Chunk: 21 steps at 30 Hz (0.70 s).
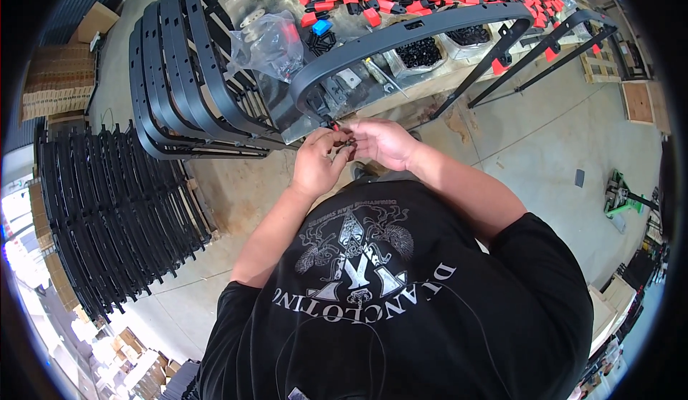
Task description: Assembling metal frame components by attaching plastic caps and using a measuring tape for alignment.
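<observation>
Free floor (pixel 534 153) at 3 o'clock from right hand (pixel 383 144); curved frame (pixel 373 40) arches across 12, leg (pixel 466 78) at 2; standing frames (pixel 204 49) block 10.

So the dark grey frame (pixel 401 38) is one big rounded arch with a slot cut in its top band, curving over the workbench (pixel 390 100) with its left end coming down by the front edge near the left corner. There's a little red piece (pixel 335 126) at that end, and a tiny dark bit (pixel 350 143) pinched just off the edge, too small to make out
</observation>
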Motion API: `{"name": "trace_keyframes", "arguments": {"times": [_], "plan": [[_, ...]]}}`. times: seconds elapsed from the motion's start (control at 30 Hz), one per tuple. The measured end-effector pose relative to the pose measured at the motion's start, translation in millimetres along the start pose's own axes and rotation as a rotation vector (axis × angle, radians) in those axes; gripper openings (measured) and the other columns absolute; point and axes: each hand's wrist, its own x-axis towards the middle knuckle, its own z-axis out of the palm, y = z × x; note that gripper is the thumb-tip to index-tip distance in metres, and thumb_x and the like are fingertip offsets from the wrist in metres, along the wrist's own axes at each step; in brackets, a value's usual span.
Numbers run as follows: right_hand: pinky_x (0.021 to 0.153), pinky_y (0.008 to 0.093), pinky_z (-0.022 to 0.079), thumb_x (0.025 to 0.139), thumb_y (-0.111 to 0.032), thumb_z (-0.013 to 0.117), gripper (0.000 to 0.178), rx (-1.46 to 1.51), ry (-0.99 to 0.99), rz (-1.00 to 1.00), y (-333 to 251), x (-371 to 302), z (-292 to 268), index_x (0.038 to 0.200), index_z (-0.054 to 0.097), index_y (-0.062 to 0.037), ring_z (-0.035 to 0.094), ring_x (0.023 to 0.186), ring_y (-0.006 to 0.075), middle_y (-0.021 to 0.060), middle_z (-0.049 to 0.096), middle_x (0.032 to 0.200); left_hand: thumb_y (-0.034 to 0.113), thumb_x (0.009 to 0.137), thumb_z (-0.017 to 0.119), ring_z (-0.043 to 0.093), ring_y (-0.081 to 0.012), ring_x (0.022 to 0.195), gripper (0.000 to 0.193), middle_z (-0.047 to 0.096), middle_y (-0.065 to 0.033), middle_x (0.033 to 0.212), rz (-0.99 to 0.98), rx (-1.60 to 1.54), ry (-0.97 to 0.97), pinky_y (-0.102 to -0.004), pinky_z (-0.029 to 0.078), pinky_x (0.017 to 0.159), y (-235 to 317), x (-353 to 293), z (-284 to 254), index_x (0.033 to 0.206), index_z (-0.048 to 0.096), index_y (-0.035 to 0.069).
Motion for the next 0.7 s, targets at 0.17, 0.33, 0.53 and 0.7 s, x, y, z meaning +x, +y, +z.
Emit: {"name": "trace_keyframes", "arguments": {"times": [0.17,0.33,0.53,0.7], "plan": [[0.079,0.0322,0.055,0.097,-0.009,0.064,0.015,-0.17,-0.034,-0.012,9,3,-13,0.11,0.066,-0.0007,0.069,0.084,0.0194,0.0085,0.071,0.096,0.008,0.081,0.077,0.063,-0.024,0.08,0.024,0.067,-0.0111,0.101,-0.06,-0.046,0.049,-0.0339,0.054,0.071,5,-1,-1,0.103,0.07,0.004],[0.075,0.0287,0.052,0.096,-0.014,0.067,0.014,-0.197,-0.086,-0.053,13,9,-23,0.104,0.069,-0.0036,0.062,0.079,0.014,0.0049,0.068,0.094,0.006,0.079,0.078,0.063,-0.0215,0.074,0.025,0.068,-0.0103,0.1,-0.107,-0.096,0.089,-0.0322,0.053,0.067,4,-5,2,0.102,0.07,0.004],[0.072,0.0274,0.051,0.096,-0.017,0.069,0.016,-0.218,-0.084,-0.007,13,8,-17,0.103,0.07,-0.0033,0.063,0.079,0.0134,0.0042,0.069,0.092,0.007,0.078,0.079,0.064,-0.0199,0.074,0.022,0.069,-0.0098,0.098,-0.052,-0.036,0.119,-0.0314,0.054,0.067,2,-6,2,0.1,0.072,0.005],[0.07,0.0263,0.05,0.095,-0.017,0.069,0.018,-0.346,-0.06,-0.058,6,10,-14,0.106,0.069,-0.0024,0.064,0.077,0.0125,0.004,0.069,0.09,0.01,0.079,0.082,0.063,-0.0191,0.072,0.024,0.069,-0.0096,0.095,-0.068,-0.072,0.144,-0.0312,0.053,0.066,-2,-7,6,0.1,0.072,0.004]]}}
